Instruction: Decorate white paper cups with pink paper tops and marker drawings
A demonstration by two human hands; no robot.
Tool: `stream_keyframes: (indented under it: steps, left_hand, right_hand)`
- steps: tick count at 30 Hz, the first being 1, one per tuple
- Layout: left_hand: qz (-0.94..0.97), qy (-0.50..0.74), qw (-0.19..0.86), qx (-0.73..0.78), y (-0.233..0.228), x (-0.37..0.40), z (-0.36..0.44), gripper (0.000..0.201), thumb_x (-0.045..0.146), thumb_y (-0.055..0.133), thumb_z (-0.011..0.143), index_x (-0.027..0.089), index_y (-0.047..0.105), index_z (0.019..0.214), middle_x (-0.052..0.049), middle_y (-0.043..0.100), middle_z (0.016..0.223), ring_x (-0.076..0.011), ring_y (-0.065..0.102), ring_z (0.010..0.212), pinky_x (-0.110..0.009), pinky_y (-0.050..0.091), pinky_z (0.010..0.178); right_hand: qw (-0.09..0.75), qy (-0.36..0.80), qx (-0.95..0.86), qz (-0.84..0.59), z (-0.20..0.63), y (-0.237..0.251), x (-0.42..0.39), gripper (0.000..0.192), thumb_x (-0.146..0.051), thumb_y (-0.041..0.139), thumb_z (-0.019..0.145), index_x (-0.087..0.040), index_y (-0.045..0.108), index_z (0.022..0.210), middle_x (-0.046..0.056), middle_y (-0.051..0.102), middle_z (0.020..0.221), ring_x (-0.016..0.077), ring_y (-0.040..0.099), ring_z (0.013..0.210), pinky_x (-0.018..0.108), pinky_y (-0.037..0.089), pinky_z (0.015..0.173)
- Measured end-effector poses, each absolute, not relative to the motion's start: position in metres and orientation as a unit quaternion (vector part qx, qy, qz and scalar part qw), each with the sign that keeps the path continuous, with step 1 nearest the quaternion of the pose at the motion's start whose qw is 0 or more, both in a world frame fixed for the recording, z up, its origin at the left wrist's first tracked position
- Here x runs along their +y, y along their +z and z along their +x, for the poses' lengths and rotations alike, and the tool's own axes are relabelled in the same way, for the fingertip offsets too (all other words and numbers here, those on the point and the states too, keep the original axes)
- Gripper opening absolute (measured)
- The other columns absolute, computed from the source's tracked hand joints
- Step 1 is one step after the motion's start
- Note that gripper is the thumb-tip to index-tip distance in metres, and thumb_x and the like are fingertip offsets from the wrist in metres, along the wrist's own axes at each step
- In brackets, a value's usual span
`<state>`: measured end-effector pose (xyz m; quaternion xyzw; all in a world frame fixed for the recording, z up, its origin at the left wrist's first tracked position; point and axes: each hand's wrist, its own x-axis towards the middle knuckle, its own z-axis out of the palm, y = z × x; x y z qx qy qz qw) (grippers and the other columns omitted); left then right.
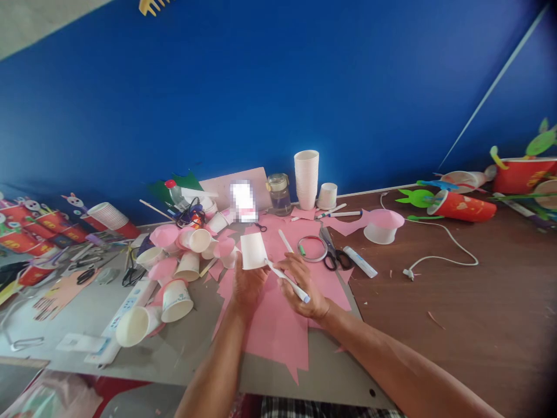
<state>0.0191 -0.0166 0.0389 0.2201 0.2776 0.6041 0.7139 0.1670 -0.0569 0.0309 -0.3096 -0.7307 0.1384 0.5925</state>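
Observation:
My left hand [249, 284] is closed around the lower part of a white paper cup [253, 251], held up over the pink paper [278, 339]. In my right hand [300, 281] is a white marker pen [292, 285] with a blue end. The pen's tip points at the cup's right side; whether it touches cannot be made out. Just beyond my right hand lie a white pen-like stick [285, 240] and a roll of clear tape [322, 255]. Black-handled scissors [336, 258] and a glue tube [360, 262] lie to the right.
Paper cups with pink pieces [177, 302] crowd the left. A tall cup stack [307, 180] and a glass jar [279, 194] stand near the blue wall. A pink-topped cup [382, 227], a white cable [448, 232] and a tipped red cup [465, 206] are on the right.

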Motion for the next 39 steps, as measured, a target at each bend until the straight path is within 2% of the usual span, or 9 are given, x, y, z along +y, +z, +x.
stream_keyframes:
  steps: [5, 9, 16, 24, 31, 39]
  left_hand:
    - [0.237, 0.615, 0.699, 0.275, 0.039, -0.0137, 0.0185, 0.048, 0.059, 0.058, 0.083, 0.022, 0.065, 0.113, -0.004, 0.073, 0.079, -0.0181, 0.066, 0.07, -0.032, 0.054, 0.073]
    - [0.226, 0.605, 0.714, 0.268, 0.0359, -0.0142, 0.0164, 0.043, 0.056, 0.058, 0.084, 0.021, 0.066, 0.109, -0.004, 0.072, 0.08, -0.0196, 0.068, 0.073, -0.033, 0.054, 0.07]
    - [0.226, 0.596, 0.73, 0.248, 0.0356, -0.0167, 0.016, 0.043, 0.055, 0.056, 0.086, 0.017, 0.068, 0.101, -0.007, 0.072, 0.083, -0.0202, 0.068, 0.075, -0.034, 0.054, 0.071]
    - [0.211, 0.602, 0.728, 0.254, 0.0322, -0.0123, 0.0107, 0.041, 0.053, 0.053, 0.088, 0.018, 0.068, 0.105, -0.005, 0.072, 0.08, -0.0198, 0.068, 0.071, -0.033, 0.054, 0.07]
    - [0.185, 0.606, 0.736, 0.238, 0.0312, -0.0132, 0.0133, 0.034, 0.048, 0.058, 0.087, 0.019, 0.068, 0.1, -0.005, 0.074, 0.087, -0.0212, 0.069, 0.082, -0.037, 0.055, 0.077]
    - [0.191, 0.588, 0.74, 0.265, 0.0372, -0.0176, 0.0196, 0.034, 0.047, 0.062, 0.084, 0.015, 0.068, 0.096, -0.007, 0.073, 0.086, -0.0206, 0.069, 0.079, -0.033, 0.055, 0.071]
  right_hand:
    - [0.593, 0.143, -0.741, -0.281, 0.1666, 0.0332, -0.0588, 0.031, -0.017, 0.046, 0.084, -0.025, 0.053, 0.113, 0.004, 0.068, 0.09, 0.0208, 0.063, 0.076, 0.05, 0.045, 0.097]
    - [0.611, 0.152, -0.707, -0.321, 0.1699, 0.0328, -0.0552, 0.024, -0.02, 0.046, 0.088, -0.025, 0.057, 0.108, 0.004, 0.065, 0.085, 0.0227, 0.062, 0.084, 0.047, 0.048, 0.091]
    - [0.608, 0.163, -0.707, -0.322, 0.1704, 0.0331, -0.0529, 0.021, -0.019, 0.047, 0.088, -0.024, 0.058, 0.105, 0.005, 0.067, 0.088, 0.0226, 0.062, 0.086, 0.044, 0.049, 0.088]
    - [0.602, 0.232, -0.707, -0.29, 0.1722, 0.034, -0.0569, 0.019, -0.03, 0.043, 0.091, -0.022, 0.057, 0.102, 0.005, 0.064, 0.083, 0.02, 0.06, 0.074, 0.036, 0.051, 0.069]
    - [0.628, 0.209, -0.668, -0.341, 0.1736, 0.0365, -0.0549, 0.017, -0.029, 0.046, 0.092, -0.022, 0.057, 0.103, 0.005, 0.064, 0.086, 0.0194, 0.061, 0.076, 0.035, 0.052, 0.071]
    - [0.626, 0.197, -0.682, -0.322, 0.1736, 0.0347, -0.0524, 0.019, -0.023, 0.048, 0.091, -0.024, 0.056, 0.108, 0.006, 0.064, 0.09, 0.0193, 0.061, 0.079, 0.035, 0.051, 0.072]
